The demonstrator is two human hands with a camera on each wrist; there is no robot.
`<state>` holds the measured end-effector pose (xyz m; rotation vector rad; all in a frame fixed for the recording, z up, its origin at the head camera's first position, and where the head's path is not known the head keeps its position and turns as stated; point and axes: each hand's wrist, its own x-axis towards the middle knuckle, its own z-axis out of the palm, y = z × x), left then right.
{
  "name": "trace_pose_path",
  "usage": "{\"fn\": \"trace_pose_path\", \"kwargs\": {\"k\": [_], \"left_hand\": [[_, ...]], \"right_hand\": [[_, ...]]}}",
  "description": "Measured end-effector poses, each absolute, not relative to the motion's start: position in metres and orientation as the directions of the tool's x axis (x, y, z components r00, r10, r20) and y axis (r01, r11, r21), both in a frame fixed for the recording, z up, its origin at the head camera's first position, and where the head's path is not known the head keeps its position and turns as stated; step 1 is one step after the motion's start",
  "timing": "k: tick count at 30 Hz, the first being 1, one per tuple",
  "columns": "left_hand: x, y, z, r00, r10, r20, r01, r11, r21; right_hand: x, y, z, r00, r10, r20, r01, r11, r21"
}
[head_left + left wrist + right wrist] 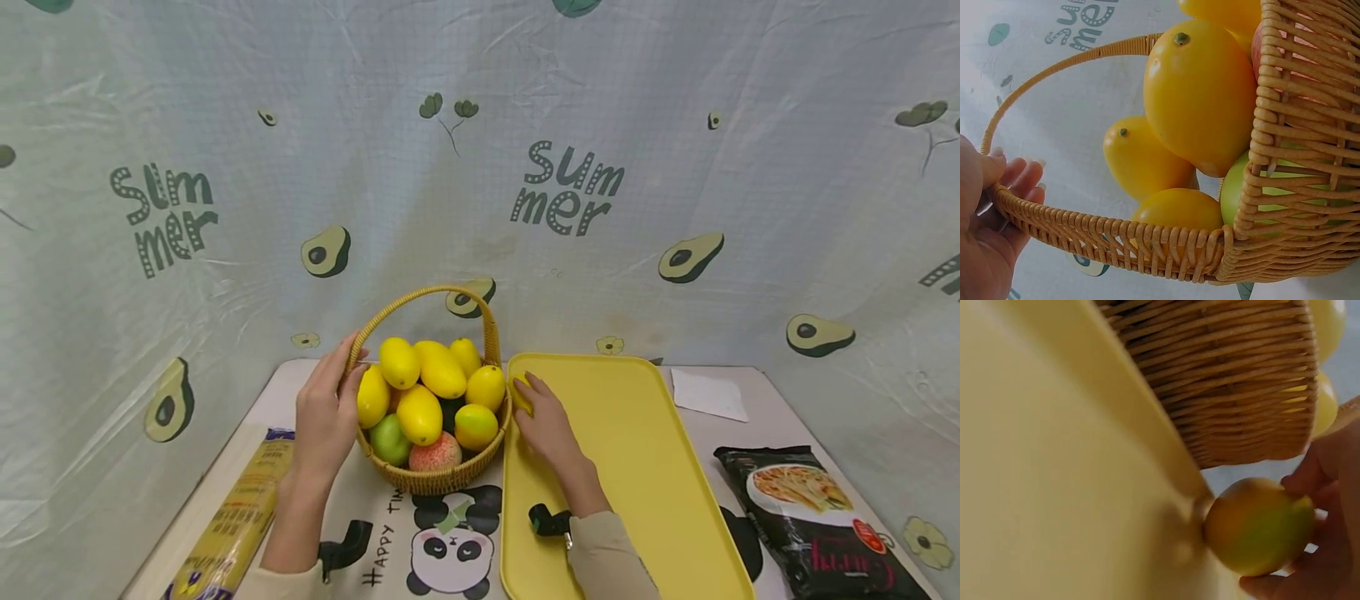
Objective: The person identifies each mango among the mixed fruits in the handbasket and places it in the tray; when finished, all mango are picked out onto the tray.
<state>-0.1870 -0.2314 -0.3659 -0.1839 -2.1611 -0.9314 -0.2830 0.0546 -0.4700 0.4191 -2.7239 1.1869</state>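
A wicker basket [442, 481] with a tall arched handle [420, 293] holds several yellow mangoes [440, 369], a green fruit [390, 442] and a reddish peach [437, 454]. At the basket's left side, my left hand [326, 408] grips the handle, thumb on one side and fingers behind it in the left wrist view. To the right of the basket, my right hand [551, 425] holds a yellow mango with a greenish patch [1260, 528] at the far left corner of the yellow tray [615, 467]. Whether this mango touches the tray is hard to tell.
A long yellow packet [236, 517] lies left of my left forearm. Right of the tray are a black noodle packet [813, 517] and a white paper [708, 394]. A panda print [453, 550] marks the tabletop in front of the basket, and a patterned curtain [420, 192] hangs behind.
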Motion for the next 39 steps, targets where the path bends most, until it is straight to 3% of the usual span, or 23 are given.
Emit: {"fn": "trace_pose_path", "kwargs": {"k": [14, 27, 39], "left_hand": [[-0.185, -0.235, -0.367, -0.708, -0.167, 0.686, 0.378, 0.731, 0.568], [-0.186, -0.233, -0.364, -0.704, -0.168, 0.69, 0.399, 0.71, 0.581], [-0.186, -0.233, -0.366, -0.708, -0.169, 0.685, 0.392, 0.714, 0.581]], "right_hand": [[-0.303, 0.056, -0.47, -0.889, -0.3, 0.345, -0.442, 0.758, -0.48], [-0.331, 0.058, -0.467, -0.9, -0.312, 0.304, -0.419, 0.813, -0.404], [-0.328, 0.068, -0.477, -0.881, -0.324, 0.345, -0.459, 0.762, -0.456]]}}
